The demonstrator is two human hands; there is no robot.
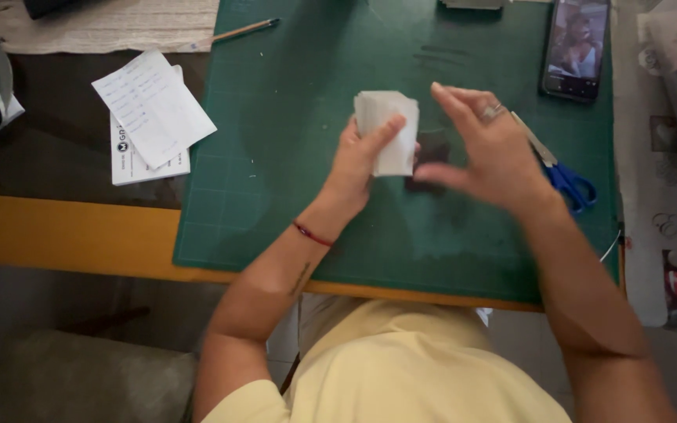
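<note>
My left hand [360,157] holds a small stack of white paper cards [385,125] upright above the green cutting mat [276,157]. My right hand [486,145] hovers just to the right of the stack, fingers spread and blurred, with a ring on one finger. A small dark piece [432,150] lies on the mat between the two hands, partly hidden by them. Whether my right hand touches the dark piece or the cards is unclear.
Blue-handled scissors [562,174] lie on the mat right of my right hand. A phone [576,47] with a lit screen rests at the mat's top right. Two white paper slips [150,113] lie left of the mat, a pencil [243,31] above them.
</note>
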